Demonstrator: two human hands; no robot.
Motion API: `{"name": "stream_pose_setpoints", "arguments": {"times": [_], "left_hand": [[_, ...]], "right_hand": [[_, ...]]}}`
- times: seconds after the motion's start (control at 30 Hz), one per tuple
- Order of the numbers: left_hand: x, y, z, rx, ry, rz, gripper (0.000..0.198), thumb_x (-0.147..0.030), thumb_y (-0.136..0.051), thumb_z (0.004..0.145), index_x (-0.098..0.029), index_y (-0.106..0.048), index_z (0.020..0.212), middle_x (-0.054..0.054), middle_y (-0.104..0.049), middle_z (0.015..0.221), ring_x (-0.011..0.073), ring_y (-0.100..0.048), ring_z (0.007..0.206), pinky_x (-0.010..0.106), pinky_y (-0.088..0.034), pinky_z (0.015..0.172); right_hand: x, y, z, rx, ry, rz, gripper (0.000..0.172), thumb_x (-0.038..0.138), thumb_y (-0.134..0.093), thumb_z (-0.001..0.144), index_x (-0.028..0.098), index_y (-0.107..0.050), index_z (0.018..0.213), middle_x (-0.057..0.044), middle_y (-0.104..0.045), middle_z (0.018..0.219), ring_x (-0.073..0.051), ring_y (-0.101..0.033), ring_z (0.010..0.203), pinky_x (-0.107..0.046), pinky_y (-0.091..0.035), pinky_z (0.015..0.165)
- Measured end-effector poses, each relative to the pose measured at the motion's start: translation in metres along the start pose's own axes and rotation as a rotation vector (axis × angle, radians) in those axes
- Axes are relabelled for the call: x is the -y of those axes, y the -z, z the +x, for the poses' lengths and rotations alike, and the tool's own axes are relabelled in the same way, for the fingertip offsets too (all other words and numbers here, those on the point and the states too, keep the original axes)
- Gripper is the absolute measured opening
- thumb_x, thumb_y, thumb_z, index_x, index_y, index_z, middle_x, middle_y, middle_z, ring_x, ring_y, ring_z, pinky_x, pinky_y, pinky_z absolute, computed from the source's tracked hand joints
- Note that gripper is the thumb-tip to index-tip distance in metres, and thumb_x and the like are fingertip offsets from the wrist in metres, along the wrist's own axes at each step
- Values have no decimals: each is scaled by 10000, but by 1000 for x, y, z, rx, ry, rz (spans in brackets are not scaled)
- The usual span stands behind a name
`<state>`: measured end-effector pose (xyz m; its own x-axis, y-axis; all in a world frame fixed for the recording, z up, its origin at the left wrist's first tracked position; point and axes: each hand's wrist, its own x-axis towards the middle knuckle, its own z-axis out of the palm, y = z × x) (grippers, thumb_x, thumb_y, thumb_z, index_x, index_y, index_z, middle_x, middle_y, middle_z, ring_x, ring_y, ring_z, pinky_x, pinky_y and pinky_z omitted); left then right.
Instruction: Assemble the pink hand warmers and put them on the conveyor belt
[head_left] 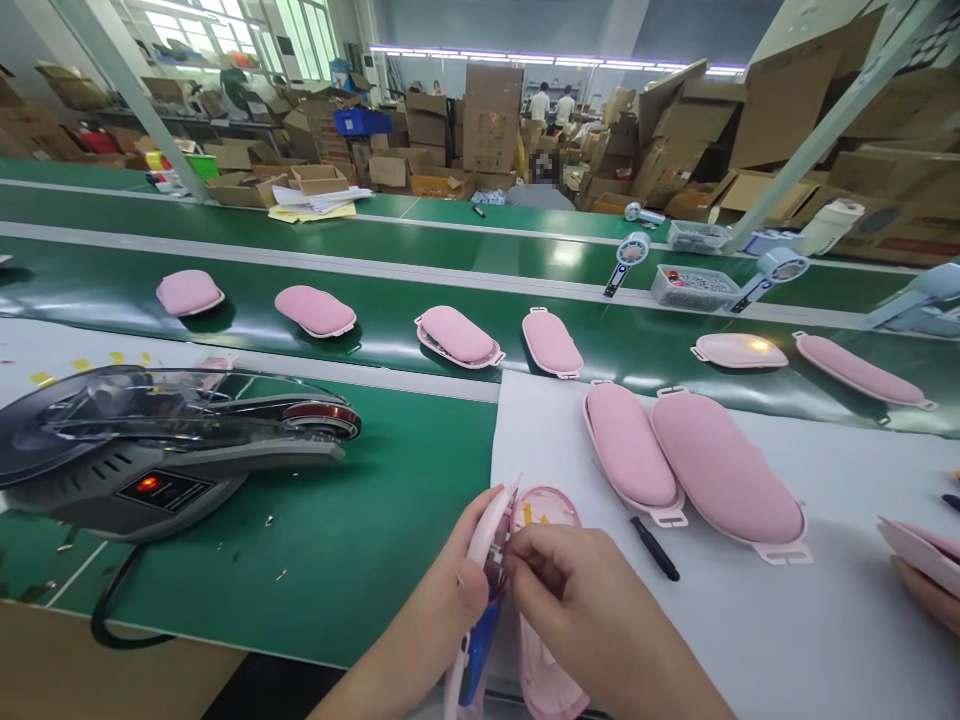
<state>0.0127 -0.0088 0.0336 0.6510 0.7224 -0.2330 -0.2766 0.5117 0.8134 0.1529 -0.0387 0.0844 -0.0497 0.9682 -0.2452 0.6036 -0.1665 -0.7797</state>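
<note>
My left hand (442,600) grips a pink oval shell half (491,522), tilted up on its edge with its inner side turned to the right. A blue part (480,645) shows inside that half. My right hand (577,590) is closed, its thumb and fingertips pinched together at the inside of the held half. What they pinch is hidden; small parts and possibly thin wires show beside the fingertips. Under and beside my right hand lies the other pink shell half (551,665), hollow side up, with bits of yellow tape (536,513) near its far end.
Two closed pink cases (724,465) and a black screwdriver-like tool (655,548) lie on the white sheet. A tape dispenser (172,460) with a lit red display stands left. Several pink cases (315,311) line the green belt. Another person's hand (930,592) holds a pink part at right.
</note>
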Motion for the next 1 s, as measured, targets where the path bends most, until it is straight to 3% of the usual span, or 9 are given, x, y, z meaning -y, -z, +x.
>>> {"name": "stream_pose_setpoints", "arguments": {"times": [0.2, 0.37, 0.57, 0.83, 1.0], "left_hand": [[-2, -3, -6, -19, 23, 74, 997, -815, -475, 622, -235, -360, 1425, 128, -569, 1299, 330, -543, 1129, 428, -413, 980], [3, -2, -6, -47, 49, 56, 993, -822, -462, 619, -232, -380, 1413, 129, -588, 1273, 338, -535, 1150, 454, -361, 1041], [2, -5, -4, -33, 25, 59, 997, -811, -473, 616, -226, -380, 1418, 136, -575, 1294, 337, -541, 1149, 452, -387, 1029], [2, -2, -7, -42, 25, 117, 970, -805, -441, 645, -240, -364, 1430, 125, -535, 1351, 323, -525, 1175, 436, -374, 1042], [5, -3, -5, -27, 14, 112, 961, -794, -441, 659, -231, -356, 1433, 121, -545, 1333, 305, -523, 1180, 395, -378, 1044]], "right_hand": [[-2, -5, -1, -40, 7, -10, 235, 122, -438, 755, 202, -340, 556, 56, -403, 514, -96, -344, 513, -231, -204, 474], [-2, -3, -1, -35, -37, 29, 223, 126, -442, 736, 203, -348, 549, 58, -394, 523, -97, -329, 523, -233, -202, 476], [-5, -4, -1, -54, 6, 1, 244, 101, -441, 729, 200, -308, 551, 65, -361, 513, -95, -309, 524, -240, -193, 483], [-9, 1, -1, 43, 20, 70, 214, 103, -386, 777, 208, -373, 590, 62, -358, 552, -102, -316, 541, -237, -228, 496], [-9, 0, -2, 14, -7, 34, 222, 120, -404, 785, 210, -381, 583, 60, -384, 542, -106, -329, 529, -246, -228, 491]]}}
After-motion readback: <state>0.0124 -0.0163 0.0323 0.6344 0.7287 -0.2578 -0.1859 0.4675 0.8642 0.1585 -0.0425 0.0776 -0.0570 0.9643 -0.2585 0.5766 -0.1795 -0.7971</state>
